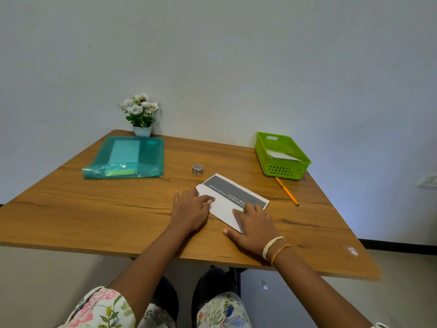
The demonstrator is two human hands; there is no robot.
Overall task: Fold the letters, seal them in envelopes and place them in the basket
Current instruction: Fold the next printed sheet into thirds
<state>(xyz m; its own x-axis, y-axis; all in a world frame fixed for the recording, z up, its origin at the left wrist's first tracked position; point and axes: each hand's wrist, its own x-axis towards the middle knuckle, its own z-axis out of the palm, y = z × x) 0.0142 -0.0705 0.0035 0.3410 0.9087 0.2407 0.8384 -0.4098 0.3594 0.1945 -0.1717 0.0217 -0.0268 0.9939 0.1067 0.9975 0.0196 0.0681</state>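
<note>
A partly folded letter [233, 197], white with a dark grey printed band, lies on the wooden table [118, 209] near the middle. My left hand [190, 209] presses flat on the letter's left end with straight fingers. My right hand [253, 224] lies flat on the folded white flap at its near right corner. A green plastic basket [282, 170] stands at the far right and holds at least one white envelope [281, 155]. A small roll of tape [197, 168] stands just beyond the letter.
A teal transparent folder [127, 157] with papers inside lies at the far left. A pot of white flowers [142, 114] stands behind it against the wall. An orange pen [286, 191] lies between the basket and the letter.
</note>
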